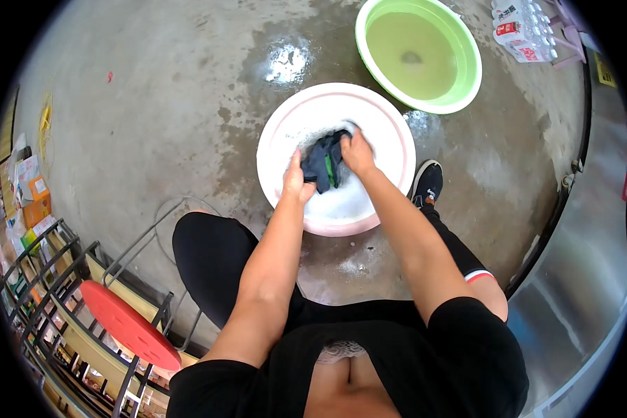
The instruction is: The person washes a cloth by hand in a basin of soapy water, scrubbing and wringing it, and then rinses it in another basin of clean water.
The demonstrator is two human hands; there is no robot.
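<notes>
A dark blue cloth (316, 166) with a green patch is held over a round white and pink basin (336, 228) on the floor. White suds lie in the basin around the cloth. My left hand (297, 180) grips the cloth's left side, thumb up. On its upper right side, my right hand (356, 150) has its fingers closed round the fabric, slightly blurred. What kind of garment the cloth is, I cannot tell, since it is bunched up.
A green basin (468, 76) of murky water stands beyond, to the right. Wrapped water bottles (522, 31) are at the far right. A red round stool (129, 324) and black metal racks (52, 292) stand on the left. The concrete floor (167, 104) is wet in patches.
</notes>
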